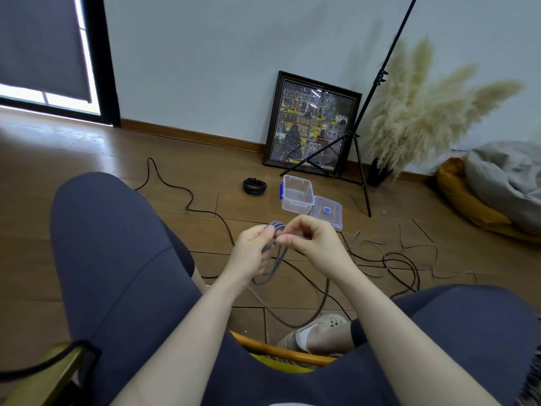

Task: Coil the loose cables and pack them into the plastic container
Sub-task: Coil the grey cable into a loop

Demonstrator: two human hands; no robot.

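Note:
My left hand (252,251) grips a bundle of looped grey cable (273,266) in front of me, with loops hanging below the fingers. Beside it my right hand (312,237) pinches the same grey cable near the top of the loops. On the wooden floor beyond stands the clear plastic container (297,194), open, with blue clips. Its lid (327,215) lies flat at its right. A coiled black cable (254,186) lies left of the container. Loose dark cables (393,260) sprawl on the floor to the right, and another dark cable (187,200) snakes to the left.
I sit on a chair with my knees to either side. A framed picture (311,124) leans on the wall behind the container. A black tripod stand (363,159) rises at the right, beside pampas grass (421,112) and a cushion (491,194).

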